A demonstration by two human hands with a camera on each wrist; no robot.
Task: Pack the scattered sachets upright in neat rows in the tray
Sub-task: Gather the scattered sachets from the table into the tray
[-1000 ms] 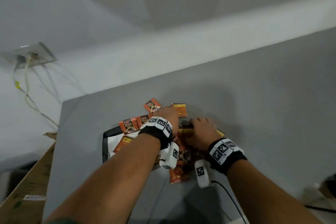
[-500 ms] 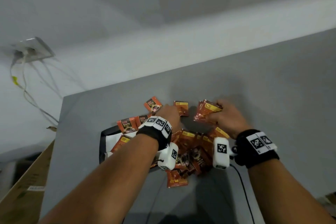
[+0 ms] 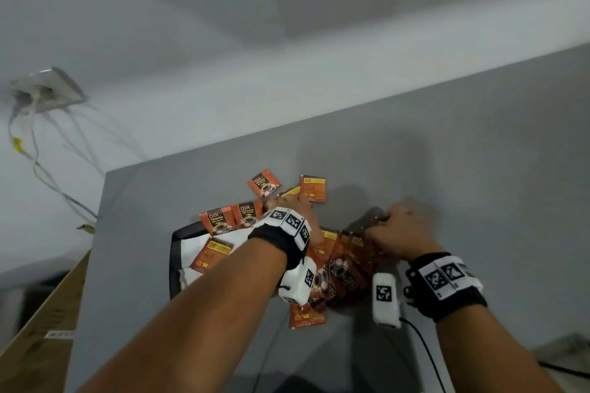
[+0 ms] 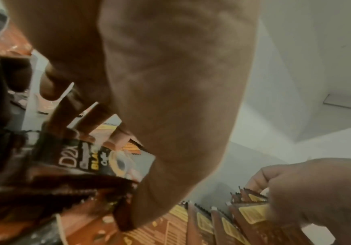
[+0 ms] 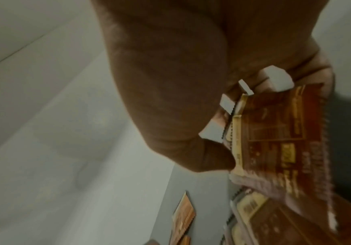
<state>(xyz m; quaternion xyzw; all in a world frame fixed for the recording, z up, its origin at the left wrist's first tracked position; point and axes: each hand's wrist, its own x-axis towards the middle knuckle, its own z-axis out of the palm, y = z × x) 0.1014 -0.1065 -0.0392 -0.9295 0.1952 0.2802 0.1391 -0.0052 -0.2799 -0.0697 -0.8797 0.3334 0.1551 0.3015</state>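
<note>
My right hand [image 3: 403, 234] has its grip clamped on a small stack of sachets [image 5: 279, 132], thumb on one face and fingers on the other, their serrated top edges lined up. I hold the stack at the far right end of the tray [image 3: 175, 252], right beside a row of sachets [image 4: 212, 222] that stands on edge there with the yellow bands uppermost. My left hand [image 3: 295, 209] reaches over the tray's middle to its far side; its fingers are bent down among the loose packets, but I cannot tell from these views whether that grip has closed on one or only presses on them.

I judge the step in hand to be seating this stack upright at the end of the started row. The next move calls for lowering the stack with its bottom edges together, tight against the standing sachets, and letting go only once they lean on their neighbours, or they will fan out and topple.

Much is left: several sachets lie flat in the tray's left part, and three more [image 3: 313, 188] lie on the grey worktop [image 3: 479, 169] beyond it, another pair [image 3: 307, 316] at the near edge.
</note>
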